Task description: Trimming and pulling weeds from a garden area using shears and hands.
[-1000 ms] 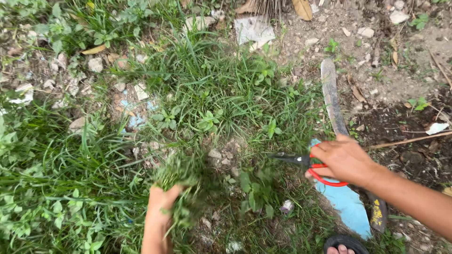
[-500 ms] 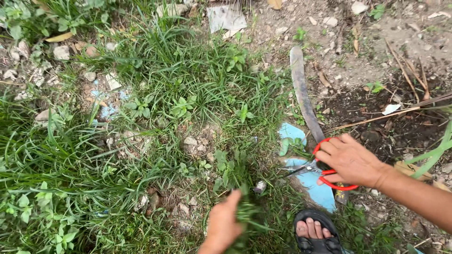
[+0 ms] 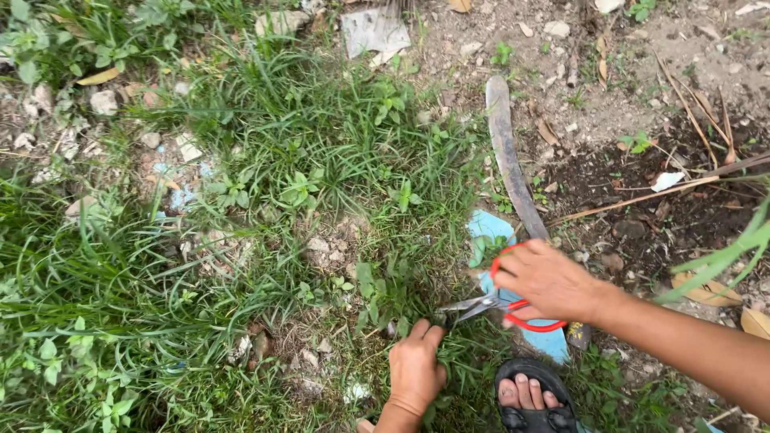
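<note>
Left hand (image 3: 417,370) fisted low around a weed tuft (image 3: 401,301), at 6 o'clock of the grass patch. Right hand (image 3: 545,281) grips red-handled shears (image 3: 491,305), blades slightly parted at 3 o'clock of the tuft. Stems look soft, light, tearable; best held near the base.
</note>
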